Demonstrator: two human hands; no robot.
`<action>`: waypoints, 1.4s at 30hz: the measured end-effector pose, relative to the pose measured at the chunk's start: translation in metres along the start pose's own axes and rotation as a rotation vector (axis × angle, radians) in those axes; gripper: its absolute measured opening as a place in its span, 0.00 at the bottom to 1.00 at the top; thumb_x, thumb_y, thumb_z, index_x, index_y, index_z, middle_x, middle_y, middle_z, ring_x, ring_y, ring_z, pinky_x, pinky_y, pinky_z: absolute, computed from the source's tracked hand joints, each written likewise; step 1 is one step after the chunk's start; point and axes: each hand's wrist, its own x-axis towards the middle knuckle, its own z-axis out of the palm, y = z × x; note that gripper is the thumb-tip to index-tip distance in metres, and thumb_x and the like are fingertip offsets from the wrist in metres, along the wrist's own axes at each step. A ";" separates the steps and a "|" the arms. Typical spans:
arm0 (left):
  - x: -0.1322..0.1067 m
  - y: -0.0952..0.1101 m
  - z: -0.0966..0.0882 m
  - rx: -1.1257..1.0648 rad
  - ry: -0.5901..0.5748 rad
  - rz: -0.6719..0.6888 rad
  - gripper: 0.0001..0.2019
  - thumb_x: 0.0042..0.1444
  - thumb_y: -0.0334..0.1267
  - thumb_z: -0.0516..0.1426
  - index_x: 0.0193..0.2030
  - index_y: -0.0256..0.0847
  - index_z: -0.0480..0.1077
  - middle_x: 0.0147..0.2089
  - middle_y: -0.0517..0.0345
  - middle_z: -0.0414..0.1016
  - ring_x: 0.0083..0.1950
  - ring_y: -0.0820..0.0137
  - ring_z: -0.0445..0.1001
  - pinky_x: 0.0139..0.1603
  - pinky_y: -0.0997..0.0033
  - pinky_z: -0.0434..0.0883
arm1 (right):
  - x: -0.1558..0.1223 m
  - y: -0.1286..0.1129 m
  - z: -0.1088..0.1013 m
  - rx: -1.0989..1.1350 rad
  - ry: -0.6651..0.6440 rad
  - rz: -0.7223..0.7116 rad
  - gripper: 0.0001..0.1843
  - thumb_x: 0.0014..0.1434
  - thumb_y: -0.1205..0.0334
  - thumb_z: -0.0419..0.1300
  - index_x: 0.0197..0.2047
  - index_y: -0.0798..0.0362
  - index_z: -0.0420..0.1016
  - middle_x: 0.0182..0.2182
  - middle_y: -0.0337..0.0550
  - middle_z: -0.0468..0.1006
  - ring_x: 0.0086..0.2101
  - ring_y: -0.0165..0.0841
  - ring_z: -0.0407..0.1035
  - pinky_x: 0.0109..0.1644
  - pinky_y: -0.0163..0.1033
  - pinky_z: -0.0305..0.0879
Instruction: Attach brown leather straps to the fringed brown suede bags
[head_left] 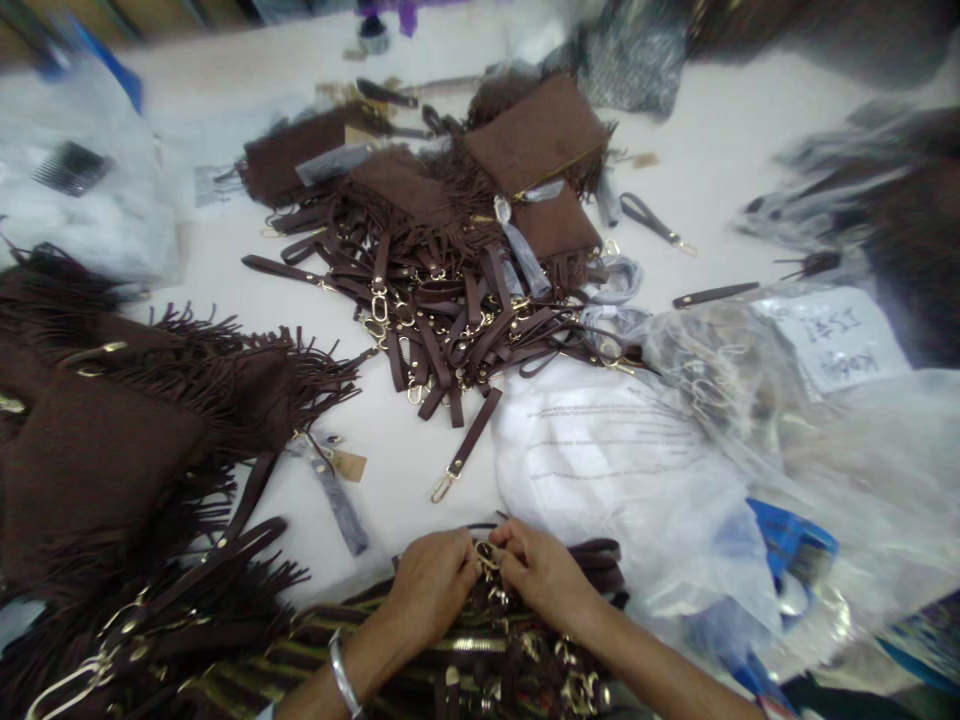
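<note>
My left hand (439,580) and my right hand (544,575) meet at the near edge of the table. Both are closed, fingers pinched at a gold-coloured metal clasp (487,555) between them; a thin dark cord or strap end shows just above. Exactly how each fingertip grips is hidden. Under my forearms lie stacked brown pouches with gold zippers (480,645) and more metal clasps. Folded brown straps (600,560) lie just right of my right hand. A single wrist strap with a gold clasp (472,440) rests on the table beyond my hands.
A heap of brown wrist straps (450,320) fills the middle, with fringed suede pouches (536,135) behind it. More fringed bags (105,470) are piled at left. Clear plastic bags (622,470) cover the right side. A black comb (73,168) lies on plastic at far left.
</note>
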 end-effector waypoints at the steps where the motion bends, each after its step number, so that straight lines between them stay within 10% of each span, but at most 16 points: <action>1: 0.000 0.000 0.000 0.007 -0.003 0.002 0.07 0.59 0.34 0.53 0.31 0.41 0.69 0.32 0.59 0.76 0.36 0.66 0.73 0.36 0.68 0.58 | 0.001 -0.001 -0.001 -0.041 0.003 -0.013 0.09 0.59 0.64 0.54 0.42 0.54 0.72 0.25 0.36 0.75 0.27 0.31 0.67 0.32 0.35 0.55; 14: -0.003 -0.001 0.006 0.133 -0.012 0.054 0.08 0.63 0.34 0.49 0.34 0.41 0.67 0.35 0.55 0.75 0.38 0.63 0.72 0.38 0.64 0.60 | -0.001 -0.013 -0.005 -0.131 -0.042 -0.066 0.04 0.57 0.67 0.55 0.35 0.53 0.71 0.24 0.36 0.72 0.27 0.29 0.64 0.31 0.33 0.52; 25: -0.002 0.007 -0.008 0.094 -0.054 0.057 0.07 0.65 0.36 0.51 0.37 0.42 0.70 0.35 0.57 0.75 0.39 0.63 0.71 0.39 0.66 0.61 | 0.008 -0.009 -0.034 0.012 -0.401 0.065 0.13 0.59 0.68 0.51 0.41 0.53 0.75 0.21 0.35 0.74 0.20 0.26 0.62 0.24 0.29 0.57; 30: -0.021 0.005 -0.019 0.114 -0.084 0.178 0.15 0.70 0.39 0.44 0.42 0.44 0.71 0.40 0.56 0.75 0.46 0.60 0.68 0.45 0.61 0.63 | 0.007 -0.024 -0.048 -0.292 -0.319 -0.118 0.14 0.57 0.70 0.54 0.37 0.49 0.81 0.33 0.43 0.81 0.36 0.37 0.73 0.40 0.38 0.61; 42: -0.036 0.005 -0.024 0.024 -0.137 0.230 0.14 0.69 0.33 0.43 0.47 0.43 0.69 0.50 0.54 0.72 0.50 0.61 0.68 0.54 0.58 0.65 | 0.014 -0.020 -0.015 -0.609 -0.196 -0.163 0.12 0.63 0.62 0.53 0.48 0.54 0.72 0.39 0.51 0.82 0.42 0.43 0.76 0.40 0.39 0.61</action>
